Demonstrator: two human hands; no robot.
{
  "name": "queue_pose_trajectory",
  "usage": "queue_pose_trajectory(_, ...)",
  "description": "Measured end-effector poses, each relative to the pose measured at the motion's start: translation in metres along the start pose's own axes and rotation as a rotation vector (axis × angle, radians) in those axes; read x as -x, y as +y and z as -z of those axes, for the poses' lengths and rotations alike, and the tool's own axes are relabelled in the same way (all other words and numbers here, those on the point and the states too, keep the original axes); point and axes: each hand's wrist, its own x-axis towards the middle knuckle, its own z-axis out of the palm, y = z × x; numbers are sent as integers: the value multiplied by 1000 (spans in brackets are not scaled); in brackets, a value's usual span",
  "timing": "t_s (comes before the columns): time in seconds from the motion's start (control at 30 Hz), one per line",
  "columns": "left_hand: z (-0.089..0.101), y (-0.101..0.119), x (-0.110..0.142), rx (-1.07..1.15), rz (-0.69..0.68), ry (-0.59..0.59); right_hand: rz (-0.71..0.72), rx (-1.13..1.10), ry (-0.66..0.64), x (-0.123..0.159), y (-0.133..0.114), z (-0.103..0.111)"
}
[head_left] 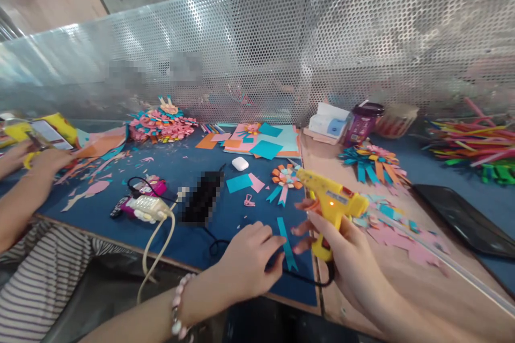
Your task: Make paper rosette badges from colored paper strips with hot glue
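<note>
My right hand [350, 257] is closed round the handle of a yellow hot glue gun [332, 198]. An orange light glows on its side, and a clear glue stick [426, 252] trails from its rear. The nozzle points left, close to a paper rosette [286, 178] of orange, pink and blue loops with ribbon tails. Below the rosette lies a notched blue paper strip [287, 246]. My left hand [255, 257] rests beside that strip, its fingers bent, with a gap between thumb and index finger. Nothing shows in it.
Coloured paper sheets [277, 142] and a heap of rosettes [161, 123] lie at the back. A power strip [147, 206], a white earphone case [240, 163] and a black phone [462, 220] are on the table. At left, another person's hands [44, 163] hold yellow-handled scissors.
</note>
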Motion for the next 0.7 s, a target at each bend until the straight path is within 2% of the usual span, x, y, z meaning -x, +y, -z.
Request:
queue_pose_trajectory(0.07,-3,7,4,-6,13,2,-49,87,-26,8,8,10)
queue_pose_trajectory(0.2,-4,12,4,-39,20,-20,-60,246,-104,9,16,25)
queue_pose_trajectory(0.37,-5,13,5,-46,22,-31,-101,427,-119,6,19,38)
queue_pose_trajectory(0.5,-8,13,8,-48,6,-45,-173,517,-195,7,16,45)
queue_pose_trajectory(0.7,-10,11,7,-48,16,-71,-242,663,-190,5,4,43)
